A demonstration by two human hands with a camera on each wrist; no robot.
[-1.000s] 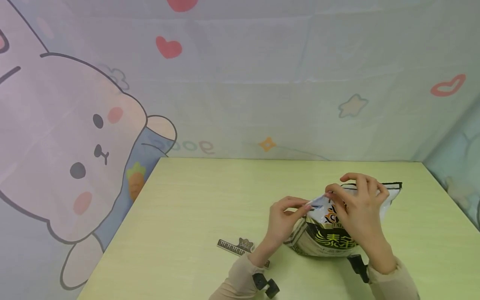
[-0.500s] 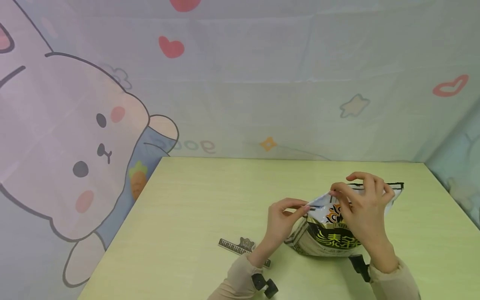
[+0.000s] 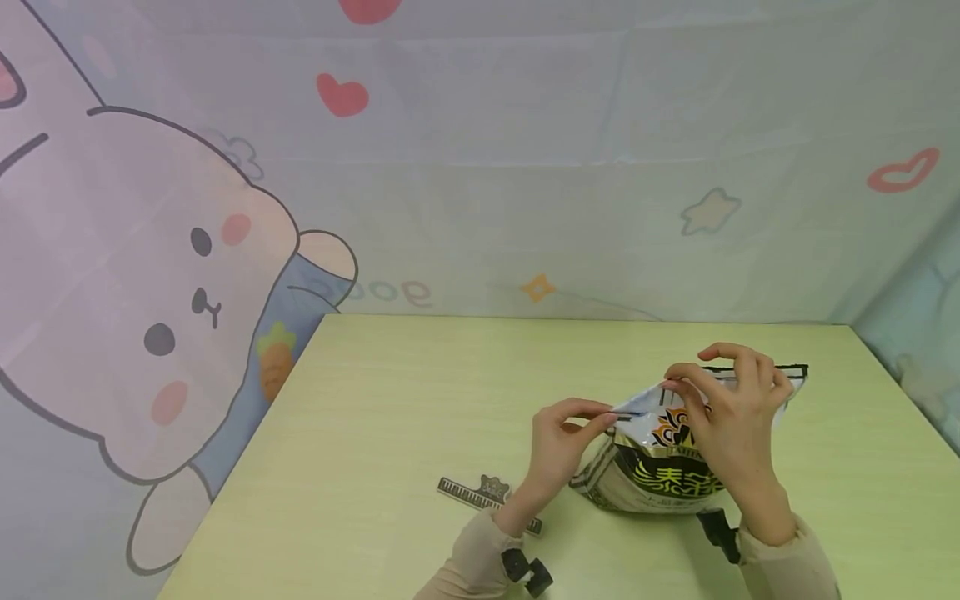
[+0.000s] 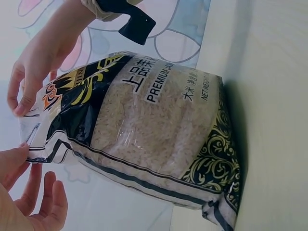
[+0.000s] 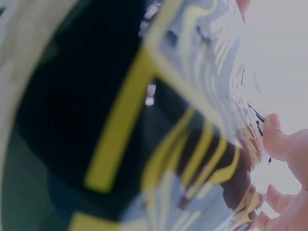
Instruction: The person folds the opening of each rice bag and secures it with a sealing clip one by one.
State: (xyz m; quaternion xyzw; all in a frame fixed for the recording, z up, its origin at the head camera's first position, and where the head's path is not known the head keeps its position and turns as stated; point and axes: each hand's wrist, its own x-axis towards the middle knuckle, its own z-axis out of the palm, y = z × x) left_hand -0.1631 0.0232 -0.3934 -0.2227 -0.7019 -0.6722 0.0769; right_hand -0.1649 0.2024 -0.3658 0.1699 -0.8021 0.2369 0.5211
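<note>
A plastic bag of rice [image 3: 652, 479], black, gold and white with a clear window, stands tilted on the right half of the table. My left hand [image 3: 561, 442] pinches its upper left corner between thumb and fingers. My right hand [image 3: 731, 417] pinches the top edge farther right, its other fingers raised and bent. In the left wrist view, grains show through the window of the rice bag [image 4: 144, 120], with the left hand [image 4: 29, 192] below and the right hand [image 4: 43, 57] above. The bag's printed front [image 5: 192, 120] fills most of the right wrist view, beside the right hand [image 5: 288, 163].
A flat clip patterned like piano keys [image 3: 471, 493] lies on the pale table [image 3: 360, 417], partly hidden by my left forearm. Behind the table hangs a curtain [image 3: 480, 167] printed with a rabbit, hearts and stars. Black camera mounts [image 3: 525, 571] sit on both wrists.
My right hand has shifted slightly right along the bag's top edge, so the gap between the hands is wider. The left hand keeps its pinch on the corner; the view shifts slightly.
</note>
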